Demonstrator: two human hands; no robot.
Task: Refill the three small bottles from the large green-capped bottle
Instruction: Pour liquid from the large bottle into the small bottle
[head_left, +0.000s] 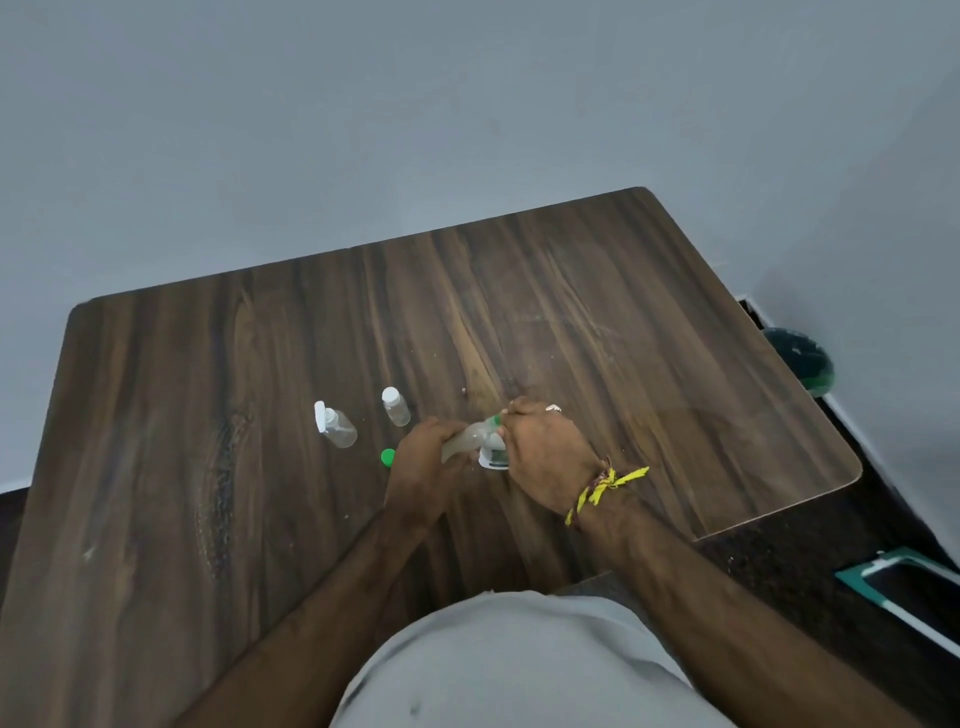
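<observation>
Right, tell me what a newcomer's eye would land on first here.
Both hands meet mid-table: the left hand tips the large bottle toward a small bottle that the right hand grips. Its green cap lies just left of them. Two more small bottles stand farther left on the wooden table.

The tabletop (597, 322) is dark wood-grain laminate, smooth, with a soft sheen toward two o'clock. The two small bottles (340, 428) (397, 408) at ten o'clock of the hands are clear glossy plastic with white plastic tops, and the loose green cap (387, 458) is shiny plastic too. A yellow woven thread band (605, 486) looks matt and fibrous, and the wall (363, 130) is flat matt paint.
</observation>
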